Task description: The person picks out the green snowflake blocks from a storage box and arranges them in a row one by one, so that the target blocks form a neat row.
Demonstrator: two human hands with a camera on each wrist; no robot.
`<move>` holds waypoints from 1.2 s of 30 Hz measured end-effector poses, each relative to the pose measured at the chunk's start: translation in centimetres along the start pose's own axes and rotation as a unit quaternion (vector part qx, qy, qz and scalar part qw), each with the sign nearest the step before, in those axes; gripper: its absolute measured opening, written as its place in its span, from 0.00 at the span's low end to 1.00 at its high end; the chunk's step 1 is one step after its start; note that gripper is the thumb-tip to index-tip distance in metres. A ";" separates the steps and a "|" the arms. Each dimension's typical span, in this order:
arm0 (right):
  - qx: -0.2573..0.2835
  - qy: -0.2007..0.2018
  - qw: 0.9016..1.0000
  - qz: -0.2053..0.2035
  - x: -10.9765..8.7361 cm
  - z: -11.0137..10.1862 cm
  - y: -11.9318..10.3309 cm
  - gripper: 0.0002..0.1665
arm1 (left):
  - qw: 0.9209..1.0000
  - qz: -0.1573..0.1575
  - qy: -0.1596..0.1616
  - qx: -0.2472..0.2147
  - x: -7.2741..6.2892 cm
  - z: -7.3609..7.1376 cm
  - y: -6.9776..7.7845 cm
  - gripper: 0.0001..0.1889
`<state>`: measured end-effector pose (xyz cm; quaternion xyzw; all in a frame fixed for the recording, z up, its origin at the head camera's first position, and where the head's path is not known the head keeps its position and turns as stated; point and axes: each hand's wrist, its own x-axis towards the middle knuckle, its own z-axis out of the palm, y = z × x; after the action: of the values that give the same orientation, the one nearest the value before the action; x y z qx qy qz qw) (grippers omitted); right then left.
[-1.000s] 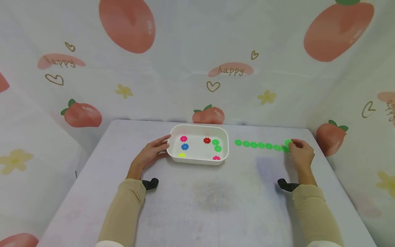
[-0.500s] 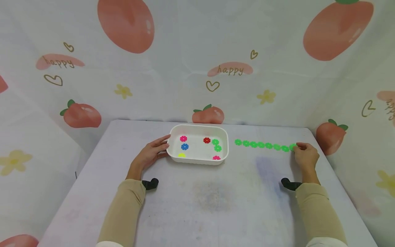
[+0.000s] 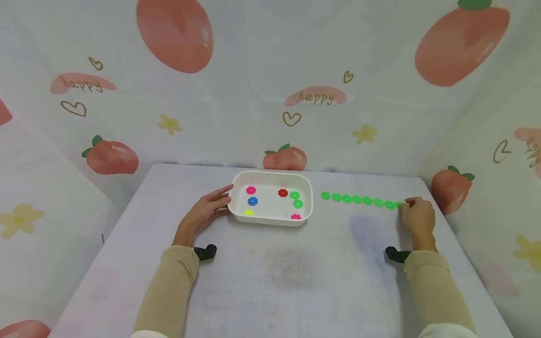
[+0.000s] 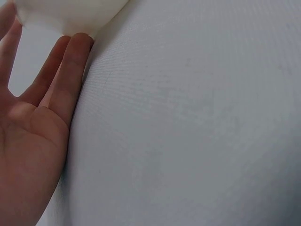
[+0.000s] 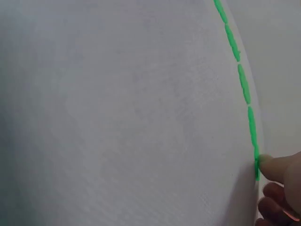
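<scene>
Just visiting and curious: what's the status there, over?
Left fingers against white tray. Right fingers on end disc of green row. Nothing seen in the way.

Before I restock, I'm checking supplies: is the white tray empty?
Not empty: the white tray holds two green pieces, two pink pieces, a red piece, a blue piece and a yellow piece.

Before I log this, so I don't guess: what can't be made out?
Head view: part of the end green piece, covered by the right hand.
Head view: the yellow piece, partly behind the near wall of the white tray.
Left wrist view: most of the white tray, past the top edge.
Right wrist view: far end of the green row, past the top edge.
</scene>
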<state>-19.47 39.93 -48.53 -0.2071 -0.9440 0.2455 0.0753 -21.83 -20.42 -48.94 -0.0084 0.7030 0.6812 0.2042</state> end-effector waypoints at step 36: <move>-0.110 -0.075 0.977 -0.164 -2.5 -0.7 -8.9 0.53 | 1.000 0.007 0.006 0.008 -0.1 0.3 -0.1 0.30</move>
<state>-20.19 32.12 -43.64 -0.0376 -0.9893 0.1393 0.0204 -21.58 -20.15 -49.00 -0.0062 0.7099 0.6766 0.1953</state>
